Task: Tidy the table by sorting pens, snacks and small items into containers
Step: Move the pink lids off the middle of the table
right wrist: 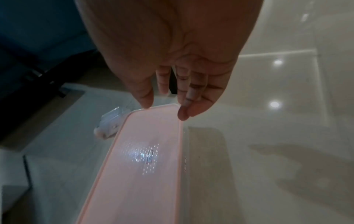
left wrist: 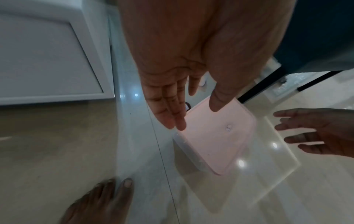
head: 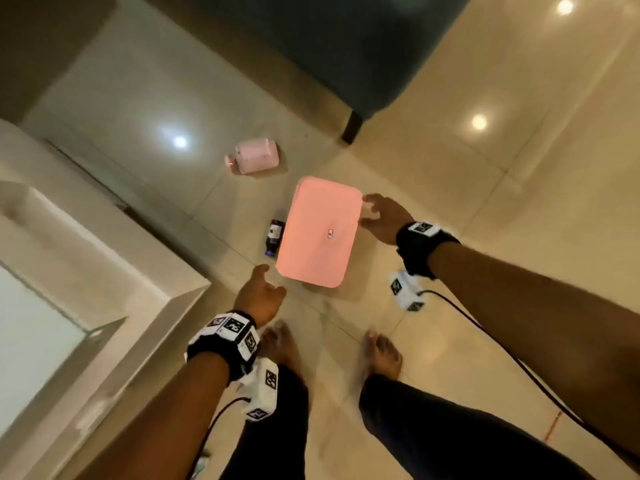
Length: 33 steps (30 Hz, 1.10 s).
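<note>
A clear container with a pink lid (head: 318, 232) stands on the tiled floor between my two hands. In the left wrist view the pink-lidded container (left wrist: 216, 136) lies just below my fingers. My left hand (head: 265, 289) hovers at its near left corner, fingers straight, holding nothing. My right hand (head: 377, 214) reaches to its far right edge with fingers spread and relaxed. In the right wrist view the fingertips (right wrist: 182, 112) hang right at the lid (right wrist: 145, 166) rim; contact is unclear. A smaller pink box (head: 258, 155) lies farther off.
A small dark purple bottle (head: 273, 237) lies against the container's left side. A dark sofa (head: 346, 46) with a black leg (head: 351, 128) stands behind. A white cabinet (head: 52, 271) is at the left. My bare feet (head: 382, 355) stand just before the container.
</note>
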{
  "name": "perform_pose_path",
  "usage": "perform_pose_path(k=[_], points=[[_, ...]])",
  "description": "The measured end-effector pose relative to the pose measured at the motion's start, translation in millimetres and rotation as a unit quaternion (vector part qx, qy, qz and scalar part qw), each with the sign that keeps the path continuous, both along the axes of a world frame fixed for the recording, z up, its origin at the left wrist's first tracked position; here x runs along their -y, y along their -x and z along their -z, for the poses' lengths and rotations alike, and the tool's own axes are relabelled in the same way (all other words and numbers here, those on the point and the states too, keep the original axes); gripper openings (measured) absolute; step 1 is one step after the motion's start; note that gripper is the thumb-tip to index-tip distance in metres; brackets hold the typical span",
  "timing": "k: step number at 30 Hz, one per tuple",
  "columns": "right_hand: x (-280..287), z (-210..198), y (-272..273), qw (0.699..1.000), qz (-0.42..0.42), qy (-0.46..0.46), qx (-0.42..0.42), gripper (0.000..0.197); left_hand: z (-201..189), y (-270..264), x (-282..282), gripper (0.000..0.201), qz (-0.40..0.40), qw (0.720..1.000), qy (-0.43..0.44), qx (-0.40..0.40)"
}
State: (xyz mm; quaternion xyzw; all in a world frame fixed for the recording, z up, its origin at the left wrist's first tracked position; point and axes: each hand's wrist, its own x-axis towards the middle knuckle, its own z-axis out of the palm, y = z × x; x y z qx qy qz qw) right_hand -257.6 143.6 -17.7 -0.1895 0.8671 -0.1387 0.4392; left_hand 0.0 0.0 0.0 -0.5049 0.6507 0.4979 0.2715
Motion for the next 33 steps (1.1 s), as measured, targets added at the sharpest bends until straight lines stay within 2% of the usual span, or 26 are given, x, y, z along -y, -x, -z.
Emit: perform_pose_path(k=[2,5,8,13,16,21,26,30,33], points=[[15,35,7,0.999,0.029,0.018,-0.017,0.062,48,-2,4,0.073,-0.021,0.999,-0.014,0.019],[22,70,6,0.999,0.041,0.020,-0.029,0.068,86,-5,3,0.080,-0.025,0.998,-0.041,0.034],[19,83,6,0.997,0.069,0.040,-0.012,0.064,86,-1,-6,0.059,-0.051,0.998,-0.048,-0.003],[6,76,-4,0.991,0.133,0.010,0.015,0.047,74,3,-13,0.044,-0.213,0.975,-0.061,-0.026],[-9,53,-12,0.987,0.162,-0.002,0.015,0.046,51,0,-13,0.042,-0.200,0.979,-0.028,-0.033],[-25,-20,-21,0.980,0.195,0.033,-0.001,0.042,-29,-1,-8,0.037,-0.170,0.983,0.027,-0.065],[-24,-129,-22,0.956,0.274,0.098,-0.027,0.036,-150,4,9,0.043,-0.118,0.983,0.069,-0.119],[3,-224,-28,0.941,0.290,0.169,-0.051,0.027,-245,10,40,0.047,-0.100,0.978,0.112,-0.143],[37,-281,-43,0.937,0.270,0.216,-0.043,0.024,-298,0,79,0.046,-0.122,0.969,0.152,-0.152]])
